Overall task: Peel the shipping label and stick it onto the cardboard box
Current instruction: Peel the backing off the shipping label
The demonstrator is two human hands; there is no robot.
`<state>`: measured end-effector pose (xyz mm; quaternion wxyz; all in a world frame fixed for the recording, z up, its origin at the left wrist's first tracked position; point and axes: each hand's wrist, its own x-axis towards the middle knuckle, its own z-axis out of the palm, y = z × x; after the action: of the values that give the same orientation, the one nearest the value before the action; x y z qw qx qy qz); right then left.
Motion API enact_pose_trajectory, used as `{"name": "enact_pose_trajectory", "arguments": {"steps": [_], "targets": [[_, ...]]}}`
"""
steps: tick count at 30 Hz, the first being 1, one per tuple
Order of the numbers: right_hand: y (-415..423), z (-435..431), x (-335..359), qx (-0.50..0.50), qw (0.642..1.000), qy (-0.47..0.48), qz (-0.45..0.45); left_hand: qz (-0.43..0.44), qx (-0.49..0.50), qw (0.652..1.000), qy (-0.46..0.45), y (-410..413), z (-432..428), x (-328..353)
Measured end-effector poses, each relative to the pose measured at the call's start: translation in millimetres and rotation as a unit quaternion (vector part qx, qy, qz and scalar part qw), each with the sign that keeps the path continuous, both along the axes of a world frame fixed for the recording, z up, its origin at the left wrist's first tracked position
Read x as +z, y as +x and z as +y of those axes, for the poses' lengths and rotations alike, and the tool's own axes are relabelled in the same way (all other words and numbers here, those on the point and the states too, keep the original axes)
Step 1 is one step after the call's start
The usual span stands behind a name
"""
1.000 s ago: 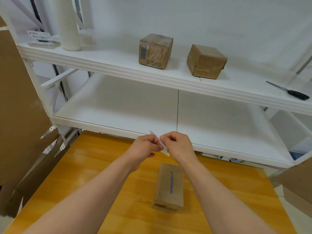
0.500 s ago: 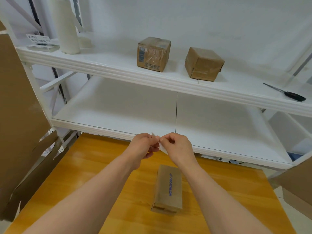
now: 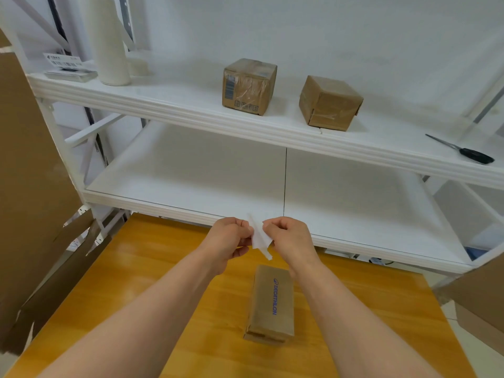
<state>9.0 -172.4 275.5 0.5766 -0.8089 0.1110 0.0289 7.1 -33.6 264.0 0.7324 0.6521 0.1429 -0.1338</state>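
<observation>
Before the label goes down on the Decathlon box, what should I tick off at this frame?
1. Both hands pinch the shipping label, left hand and right hand: ok.
2. Label fully peeled from its backing: cannot tell.
3. Decathlon box lies flat on the wooden table: ok.
4. Box top free of other items: ok.
5. Label held above the box, not touching it: ok.
6. Adhesive side faces down: cannot tell.

Two bare forearms come in from the bottom edge, each uncovered along all of its visible length, with no sleeve or cuff in view. The left hand (image 3: 228,242) and right hand (image 3: 290,240) wear no gloves. The wrists show no watch or band, the visible fingers no ring. The nails look short and unpainted.
</observation>
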Motion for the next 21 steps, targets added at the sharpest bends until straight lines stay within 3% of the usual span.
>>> {"name": "enact_pose_trajectory", "arguments": {"steps": [12,21], "targets": [[-0.7,0.5,2.2,0.024,0.998,-0.06,-0.005,0.004,-0.005,1.0,0.022,0.2,3.3,-4.9],[-1.7,2.4,2.4,0.006,1.0,-0.011,0.021,0.02,0.006,1.0,-0.023,-0.2,7.6,-4.3]]}}
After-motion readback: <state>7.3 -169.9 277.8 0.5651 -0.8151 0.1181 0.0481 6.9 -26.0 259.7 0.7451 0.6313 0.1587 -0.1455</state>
